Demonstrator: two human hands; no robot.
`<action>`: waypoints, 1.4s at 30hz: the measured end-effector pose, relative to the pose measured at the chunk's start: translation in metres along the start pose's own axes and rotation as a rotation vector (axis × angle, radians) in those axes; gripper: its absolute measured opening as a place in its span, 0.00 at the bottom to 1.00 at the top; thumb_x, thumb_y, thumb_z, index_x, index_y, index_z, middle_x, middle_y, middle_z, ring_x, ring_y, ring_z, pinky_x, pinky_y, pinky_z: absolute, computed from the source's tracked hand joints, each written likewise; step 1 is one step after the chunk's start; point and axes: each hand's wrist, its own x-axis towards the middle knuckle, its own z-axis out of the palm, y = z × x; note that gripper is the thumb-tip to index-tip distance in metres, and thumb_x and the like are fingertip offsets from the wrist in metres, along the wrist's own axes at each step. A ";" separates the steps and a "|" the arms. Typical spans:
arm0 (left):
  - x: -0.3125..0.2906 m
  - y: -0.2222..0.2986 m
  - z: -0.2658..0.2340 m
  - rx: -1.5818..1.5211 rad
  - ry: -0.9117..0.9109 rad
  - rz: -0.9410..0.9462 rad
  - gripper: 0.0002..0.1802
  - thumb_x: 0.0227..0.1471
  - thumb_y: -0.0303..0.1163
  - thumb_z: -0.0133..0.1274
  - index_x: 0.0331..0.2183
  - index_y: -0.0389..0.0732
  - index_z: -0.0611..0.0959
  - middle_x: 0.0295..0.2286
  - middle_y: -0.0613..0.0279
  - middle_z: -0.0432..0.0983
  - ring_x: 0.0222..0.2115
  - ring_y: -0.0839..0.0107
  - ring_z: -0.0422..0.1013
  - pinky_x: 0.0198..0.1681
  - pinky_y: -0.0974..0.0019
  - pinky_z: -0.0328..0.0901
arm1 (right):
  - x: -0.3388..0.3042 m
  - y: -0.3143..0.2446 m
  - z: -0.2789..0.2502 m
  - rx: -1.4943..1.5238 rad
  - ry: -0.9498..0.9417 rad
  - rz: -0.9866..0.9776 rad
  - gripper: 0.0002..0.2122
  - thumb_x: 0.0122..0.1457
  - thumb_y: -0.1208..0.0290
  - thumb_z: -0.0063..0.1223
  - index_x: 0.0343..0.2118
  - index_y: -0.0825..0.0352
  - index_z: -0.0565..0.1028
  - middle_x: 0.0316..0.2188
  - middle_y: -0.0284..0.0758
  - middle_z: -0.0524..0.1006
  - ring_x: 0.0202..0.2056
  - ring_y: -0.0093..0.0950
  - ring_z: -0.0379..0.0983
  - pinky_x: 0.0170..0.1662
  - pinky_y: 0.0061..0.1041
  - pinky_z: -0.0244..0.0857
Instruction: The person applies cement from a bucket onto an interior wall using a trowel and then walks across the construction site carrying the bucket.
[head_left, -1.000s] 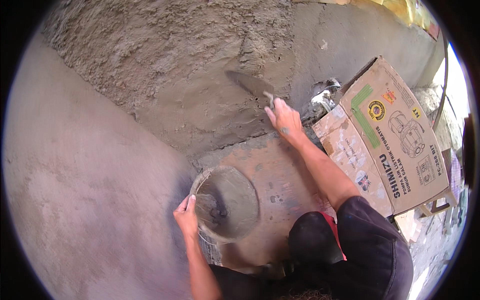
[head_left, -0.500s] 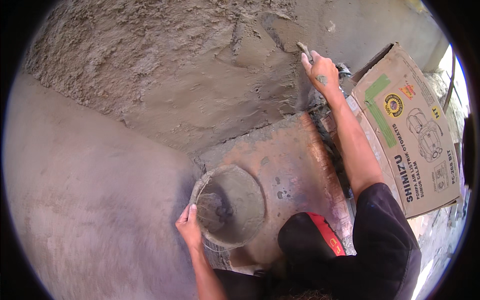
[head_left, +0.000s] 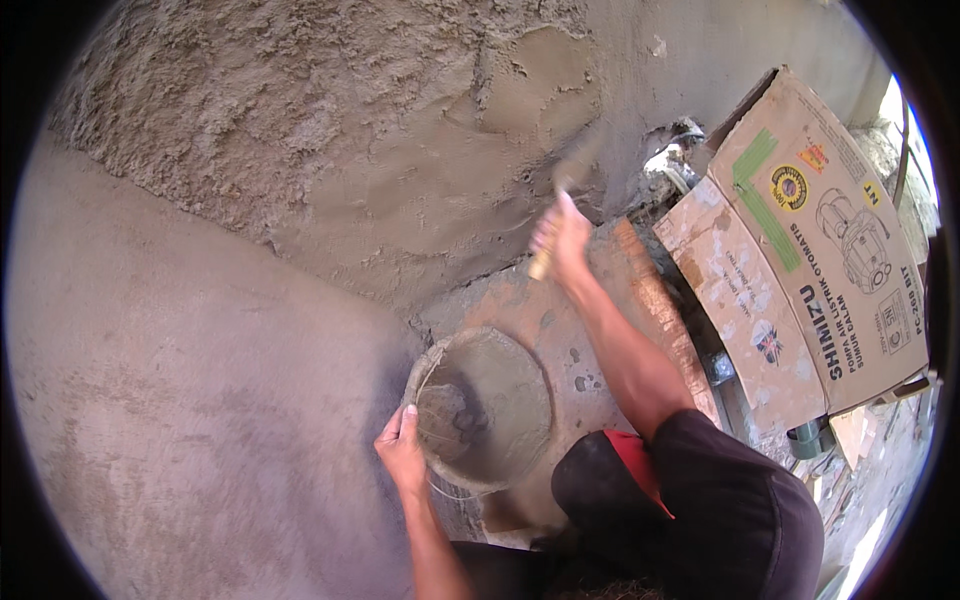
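My left hand grips the left rim of a round bucket, its thumb over the edge. A small heap of grey mortar lies inside the bucket. Farther off, my right hand is closed round the wooden handle of a trowel. The trowel's blade is blurred by motion and lies near the wall. Wet mortar coats the wall in front of me, smoothed low down and at the right, rough and lumpy at the upper left.
At the right leans an open cardboard box with a printed picture of a pump. A reddish-brown board lies under the bucket. A smooth grey wall fills the left side. Debris lies at the lower right.
My right hand has come down and left with the trowel, from the upper wall toward the board's far edge. The left hand still holds the bucket's rim.
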 end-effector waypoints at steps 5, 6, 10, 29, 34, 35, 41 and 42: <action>-0.001 -0.003 0.000 0.080 0.025 0.023 0.19 0.58 0.30 0.56 0.46 0.24 0.81 0.36 0.60 0.81 0.36 0.76 0.72 0.44 0.71 0.67 | -0.033 -0.015 0.149 0.176 -0.121 -0.028 0.21 0.67 0.52 0.42 0.22 0.62 0.62 0.13 0.29 0.63 0.10 0.21 0.59 0.11 0.26 0.58; -0.002 -0.004 -0.003 0.111 0.041 0.025 0.19 0.58 0.30 0.56 0.46 0.24 0.80 0.36 0.60 0.81 0.36 0.76 0.72 0.44 0.70 0.67 | -0.041 -0.010 0.163 0.078 -0.146 -0.064 0.21 0.67 0.53 0.41 0.21 0.63 0.62 0.12 0.30 0.63 0.10 0.22 0.60 0.10 0.26 0.59; -0.006 0.002 0.000 0.128 0.011 0.052 0.19 0.58 0.31 0.57 0.45 0.24 0.81 0.36 0.60 0.81 0.36 0.76 0.72 0.45 0.70 0.66 | -0.053 0.001 0.189 -0.004 -0.225 -0.102 0.22 0.67 0.54 0.41 0.21 0.66 0.63 0.12 0.29 0.64 0.09 0.21 0.61 0.10 0.26 0.57; -0.009 0.005 0.006 0.047 0.028 0.003 0.19 0.58 0.30 0.56 0.45 0.24 0.81 0.36 0.58 0.80 0.34 0.74 0.74 0.41 0.70 0.69 | 0.040 -0.112 0.028 -1.537 0.058 -0.938 0.18 0.65 0.52 0.44 0.32 0.65 0.73 0.28 0.48 0.78 0.31 0.53 0.76 0.36 0.52 0.67; -0.009 -0.003 -0.008 0.139 0.039 0.001 0.23 0.58 0.34 0.57 0.47 0.23 0.79 0.39 0.52 0.80 0.39 0.69 0.73 0.47 0.66 0.67 | 0.049 -0.114 0.014 -1.338 0.236 -0.832 0.20 0.64 0.53 0.44 0.32 0.68 0.75 0.27 0.54 0.78 0.34 0.55 0.75 0.37 0.51 0.67; -0.012 0.003 -0.004 0.150 0.046 0.003 0.23 0.57 0.33 0.57 0.47 0.23 0.79 0.38 0.53 0.80 0.38 0.71 0.73 0.46 0.67 0.67 | 0.051 -0.104 0.002 -1.289 0.284 -0.836 0.20 0.64 0.53 0.44 0.32 0.69 0.76 0.26 0.54 0.78 0.34 0.55 0.75 0.37 0.51 0.67; 0.000 -0.007 0.004 0.088 0.034 0.025 0.23 0.56 0.33 0.59 0.46 0.23 0.80 0.38 0.54 0.81 0.37 0.72 0.73 0.46 0.68 0.67 | 0.048 -0.031 -0.088 -1.142 0.162 -0.546 0.22 0.64 0.56 0.46 0.27 0.75 0.74 0.28 0.56 0.76 0.32 0.46 0.77 0.34 0.42 0.64; 0.001 -0.011 -0.003 0.087 0.043 0.034 0.23 0.56 0.33 0.59 0.46 0.23 0.80 0.38 0.54 0.81 0.38 0.72 0.73 0.46 0.68 0.67 | 0.025 -0.016 -0.107 -1.186 0.138 -0.472 0.22 0.64 0.55 0.46 0.27 0.75 0.74 0.28 0.56 0.77 0.33 0.42 0.78 0.34 0.41 0.64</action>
